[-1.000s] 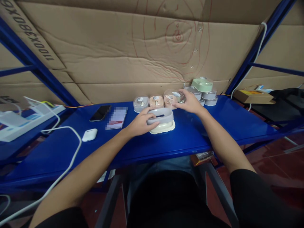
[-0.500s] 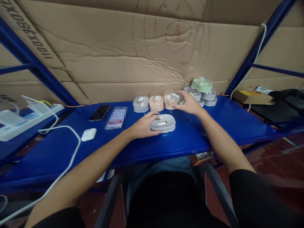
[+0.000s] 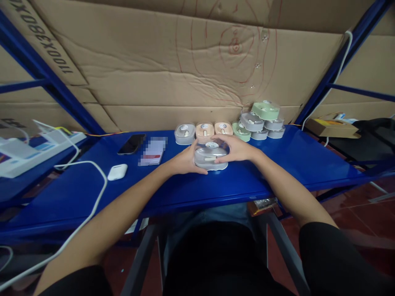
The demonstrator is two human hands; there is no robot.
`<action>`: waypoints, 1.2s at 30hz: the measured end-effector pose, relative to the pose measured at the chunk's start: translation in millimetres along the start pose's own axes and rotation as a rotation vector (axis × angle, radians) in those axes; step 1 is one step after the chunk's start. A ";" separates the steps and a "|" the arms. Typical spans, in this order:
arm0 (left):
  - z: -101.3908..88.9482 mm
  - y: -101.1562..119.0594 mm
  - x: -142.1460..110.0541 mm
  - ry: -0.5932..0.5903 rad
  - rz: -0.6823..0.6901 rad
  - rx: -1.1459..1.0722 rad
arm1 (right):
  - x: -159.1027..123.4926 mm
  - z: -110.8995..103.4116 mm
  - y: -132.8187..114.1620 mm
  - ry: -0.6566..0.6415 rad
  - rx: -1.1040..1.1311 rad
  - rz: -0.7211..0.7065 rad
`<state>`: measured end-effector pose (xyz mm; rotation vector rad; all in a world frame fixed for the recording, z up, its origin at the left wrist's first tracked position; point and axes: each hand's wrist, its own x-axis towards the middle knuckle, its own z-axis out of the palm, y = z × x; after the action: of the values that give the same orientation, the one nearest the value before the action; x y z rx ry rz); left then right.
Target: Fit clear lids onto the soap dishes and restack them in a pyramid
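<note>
A grey oval box base (image 3: 212, 165) rests on the blue table near its front edge. Over it sits a clear plastic lid (image 3: 207, 152) with a round sticker on top; whether it is fully seated I cannot tell. My left hand (image 3: 187, 159) curls round the left side, its thumb low at the front of the base. From the right, my right hand (image 3: 233, 149) grips the lid, fingers over the back and thumb at the front. Just behind stand a lidded grey box (image 3: 185, 134), two peach boxes (image 3: 205, 130) and a green box (image 3: 241, 131).
Several grey boxes (image 3: 252, 122) are stacked at the back right, topped by a green one (image 3: 265, 111). On the left lie a dark phone (image 3: 132, 144), a second phone (image 3: 153, 151), a white earbud case (image 3: 117, 172) and a white cable (image 3: 100, 176). Cardboard (image 3: 154, 61) closes the back.
My right hand has brought the clear lid toward me and left, from in front of the back row onto the grey base. My left hand stays at the base's left side.
</note>
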<state>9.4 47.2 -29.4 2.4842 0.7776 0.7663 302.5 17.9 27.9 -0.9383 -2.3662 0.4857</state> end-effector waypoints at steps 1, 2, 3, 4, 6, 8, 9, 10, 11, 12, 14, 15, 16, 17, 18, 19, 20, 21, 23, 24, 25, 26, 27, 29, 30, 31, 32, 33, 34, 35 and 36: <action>0.1 -2.8 -0.5 0.001 -0.029 -0.012 | 0.4 2.8 0.8 0.001 -0.008 -0.009; 0.3 -4.9 -0.9 0.001 -0.057 -0.025 | 0.7 5.3 1.9 0.001 -0.016 -0.016; 0.5 -6.4 -1.3 0.002 -0.078 -0.039 | 0.9 7.7 3.1 -0.004 -0.022 -0.022; 0.7 -7.2 -1.5 0.007 -0.084 -0.057 | 1.1 10.0 4.3 -0.010 -0.026 -0.024; 0.8 -7.4 -1.4 0.017 -0.081 -0.092 | 1.5 14.2 6.2 -0.022 -0.038 -0.021; 0.3 -5.9 -1.0 0.017 -0.094 -0.117 | 1.9 17.7 7.0 -0.028 -0.056 -0.019; -0.2 -4.8 -0.7 0.013 -0.110 -0.128 | 2.1 19.2 7.1 -0.030 -0.067 -0.022; -0.8 -3.7 -0.4 0.006 -0.129 -0.139 | 2.3 20.5 6.9 -0.031 -0.078 -0.027; -1.5 -2.6 -0.3 -0.002 -0.148 -0.149 | 2.4 21.5 6.6 -0.032 -0.088 -0.033; -2.2 -1.7 -0.2 -0.009 -0.162 -0.155 | 2.4 22.5 6.3 -0.033 -0.098 -0.038; -3.3 -1.1 -0.3 -0.014 -0.174 -0.161 | 2.2 24.0 5.8 -0.032 -0.111 -0.041; -3.7 -1.4 -0.4 -0.015 -0.174 -0.155 | 2.1 24.6 5.8 -0.031 -0.114 -0.040; -3.9 -2.1 -0.4 -0.010 -0.170 -0.142 | 2.0 25.3 6.0 -0.032 -0.116 -0.039; -4.0 -3.1 -0.3 -0.003 -0.161 -0.123 | 1.9 26.1 6.5 -0.036 -0.119 -0.038; -4.0 -4.2 -0.1 0.004 -0.145 -0.102 | 1.8 26.8 7.0 -0.039 -0.122 -0.035; -4.0 -5.3 0.1 0.010 -0.125 -0.080 | 1.7 27.5 7.6 -0.042 -0.127 -0.031; -4.1 -6.2 0.5 0.017 -0.104 -0.058 | 1.6 28.1 8.3 -0.047 -0.130 -0.027; -4.3 -6.7 0.8 0.021 -0.087 -0.040 | 1.4 28.3 9.0 -0.051 -0.132 -0.022; -4.9 -6.4 1.5 0.023 -0.071 -0.021 | 1.1 27.7 10.8 -0.066 -0.127 -0.015; -5.4 -5.7 1.8 0.023 -0.070 -0.018 | 0.9 26.8 12.0 -0.081 -0.121 -0.014; -6.0 -4.6 2.1 0.021 -0.071 -0.017 | 0.8 25.6 13.4 -0.099 -0.114 -0.016; -6.6 -3.4 2.3 0.018 -0.075 -0.018 | 0.8 24.3 15.0 -0.116 -0.106 -0.021; -7.4 -2.2 2.5 0.014 -0.081 -0.020 | 1.0 22.9 16.6 -0.131 -0.097 -0.030; -8.8 0.1 2.8 0.010 -0.096 -0.025 | 2.1 20.4 19.1 -0.135 -0.074 -0.059; -9.5 1.0 2.9 0.017 -0.101 -0.028 | 3.1 19.2 19.4 -0.125 -0.061 -0.078; -10.1 1.8 3.1 0.030 -0.102 -0.036 | 4.1 17.9 19.1 -0.111 -0.047 -0.097; -10.8 2.4 3.3 0.048 -0.102 -0.050 | 5.1 16.1 18.2 -0.090 -0.037 -0.113; -11.5 2.9 3.6 0.074 -0.104 -0.072 | 5.9 13.9 16.8 -0.063 -0.032 -0.120; -12.2 3.3 3.9 0.109 -0.109 -0.100 | 6.4 10.9 15.4 -0.029 -0.036 -0.119; -13.1 3.7 4.2 0.148 -0.114 -0.131 | 6.5 7.3 14.4 0.015 -0.051 -0.112; -14.2 4.1 4.4 0.193 -0.115 -0.154 | 6.2 3.1 14.1 0.069 -0.076 -0.099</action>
<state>5.3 50.0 -14.9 2.2322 0.8846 0.9947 304.1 31.6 20.5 -0.8522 -2.3702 0.3216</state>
